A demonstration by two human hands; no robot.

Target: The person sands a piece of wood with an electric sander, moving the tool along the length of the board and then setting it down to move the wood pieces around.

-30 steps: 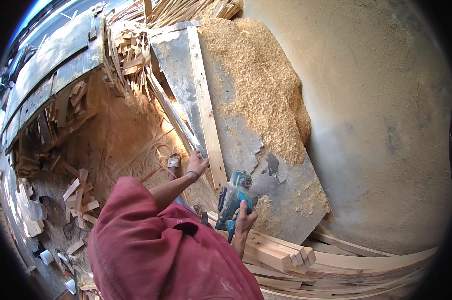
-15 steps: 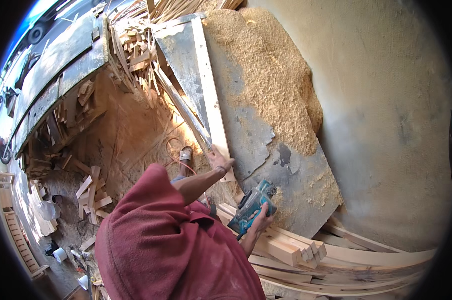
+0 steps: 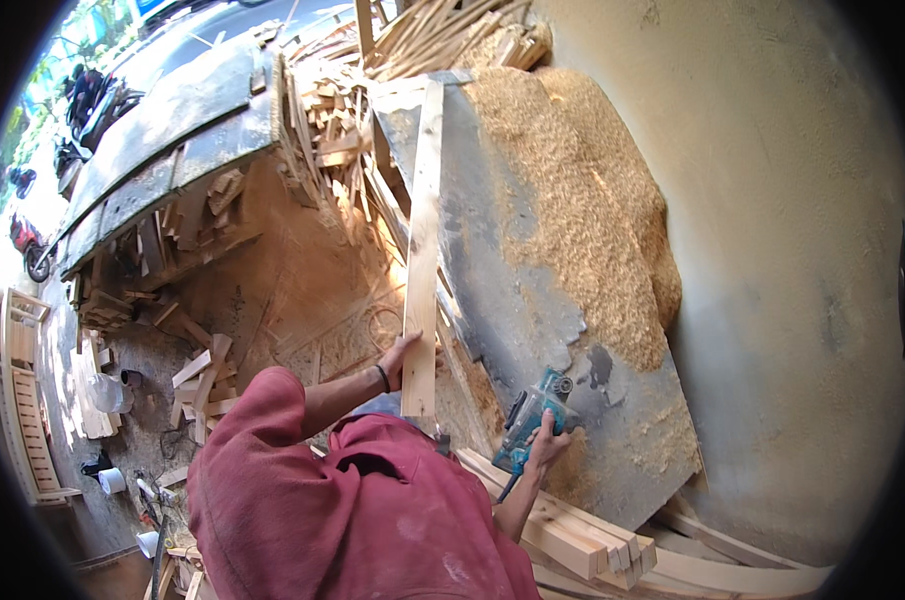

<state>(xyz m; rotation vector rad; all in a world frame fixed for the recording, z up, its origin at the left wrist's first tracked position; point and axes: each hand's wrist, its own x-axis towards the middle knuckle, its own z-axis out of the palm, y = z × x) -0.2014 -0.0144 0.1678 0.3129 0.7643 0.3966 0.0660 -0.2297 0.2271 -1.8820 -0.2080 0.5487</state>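
Observation:
My left hand (image 3: 396, 362) grips the near part of a long pale wooden board (image 3: 424, 230), thumb on top and fingers round its edge. The board runs away from me along the left edge of a grey worktop (image 3: 512, 330), its near end sticking out in front of my body. My right hand (image 3: 548, 446) is wrapped round the handle of a teal electric planer (image 3: 534, 408), at the near part of the worktop. From the planer's rear a cable hangs toward me. Whether its sole touches the worktop cannot be seen.
A large heap of wood shavings (image 3: 592, 210) covers the worktop's far right, beside a plastered wall (image 3: 782, 250). Squared timbers (image 3: 582, 535) are stacked at the near right. Offcuts (image 3: 202, 385) lie on the floor at left, near another grey-topped bench (image 3: 162, 165).
My left hand has shifted left with the board, which has swung from lying across the worktop to its left edge. My right hand still holds the planer. The whole view has shifted too.

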